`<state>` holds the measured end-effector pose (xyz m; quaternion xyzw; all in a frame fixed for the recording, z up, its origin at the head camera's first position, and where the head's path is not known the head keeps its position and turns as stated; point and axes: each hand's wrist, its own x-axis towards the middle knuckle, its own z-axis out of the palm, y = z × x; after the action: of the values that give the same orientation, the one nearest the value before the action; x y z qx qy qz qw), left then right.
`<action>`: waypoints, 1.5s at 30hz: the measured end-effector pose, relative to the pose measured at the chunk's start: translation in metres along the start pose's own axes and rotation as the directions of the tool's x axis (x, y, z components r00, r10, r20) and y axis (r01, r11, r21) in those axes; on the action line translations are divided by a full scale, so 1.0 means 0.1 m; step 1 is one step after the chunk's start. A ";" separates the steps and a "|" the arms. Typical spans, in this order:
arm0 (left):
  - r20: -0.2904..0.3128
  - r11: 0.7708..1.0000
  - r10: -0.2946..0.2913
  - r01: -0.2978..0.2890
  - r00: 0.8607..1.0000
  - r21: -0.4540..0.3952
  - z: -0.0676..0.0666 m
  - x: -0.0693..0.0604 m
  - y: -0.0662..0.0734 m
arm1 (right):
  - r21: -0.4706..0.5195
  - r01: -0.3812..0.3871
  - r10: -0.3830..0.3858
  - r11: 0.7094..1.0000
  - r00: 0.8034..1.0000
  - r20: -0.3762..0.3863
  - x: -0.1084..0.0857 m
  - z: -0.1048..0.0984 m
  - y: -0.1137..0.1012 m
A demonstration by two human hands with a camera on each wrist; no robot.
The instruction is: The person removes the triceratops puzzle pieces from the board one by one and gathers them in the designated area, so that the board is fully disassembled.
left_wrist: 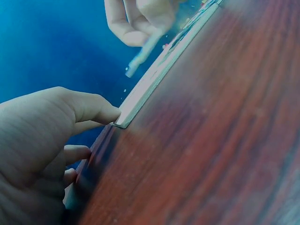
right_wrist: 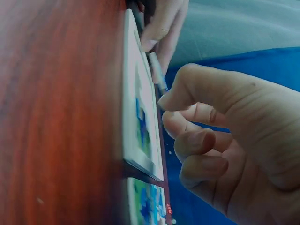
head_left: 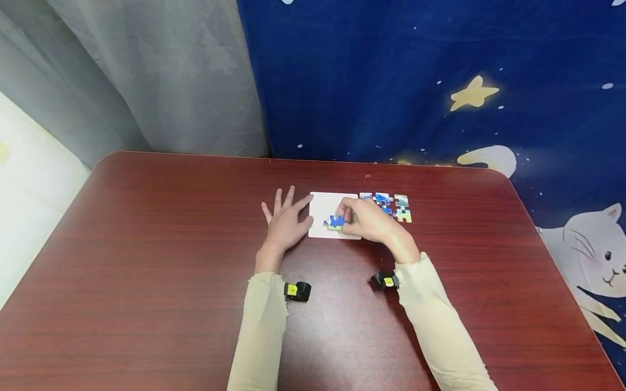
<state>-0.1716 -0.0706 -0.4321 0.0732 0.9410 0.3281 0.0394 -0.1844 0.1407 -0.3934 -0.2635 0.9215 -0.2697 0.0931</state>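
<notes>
A white puzzle board lies flat on the table. My left hand rests at its left edge, fingers spread and fairly straight; in the left wrist view the thumb side touches the board's corner. My right hand is over the board's right part. Its thumb and fingers pinch a puzzle piece, seen tilted and nearly edge-on above the board in the left wrist view. Blue and green puzzle pieces show on the board in the right wrist view. The right fingers partly hide the board in the head view.
Several loose puzzle pieces lie right of the board, some behind the right hand. The brown table ends at a gray curtain and a blue curtain. Each wrist wears a black strap.
</notes>
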 end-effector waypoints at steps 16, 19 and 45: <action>0.000 1.000 0.014 -0.014 1.000 -0.010 0.02 0.01 -0.03 | -0.005 -0.059 0.058 0.998 0.993 -0.103 -0.43 -0.42 0.35; -0.001 1.000 0.017 -0.017 1.000 -0.013 0.03 0.01 -0.03 | -0.014 -0.081 0.079 0.997 0.991 -0.113 -0.54 -0.45 0.45; -0.005 1.000 0.017 -0.017 1.000 -0.022 0.03 0.01 -0.03 | 0.040 -0.148 0.150 0.988 0.987 -0.061 -0.74 -0.30 0.75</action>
<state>-0.1724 -0.0710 -0.4365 0.0799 0.9367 0.3390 0.0352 -0.1635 0.2474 -0.4072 -0.1834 0.9362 -0.2866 0.0885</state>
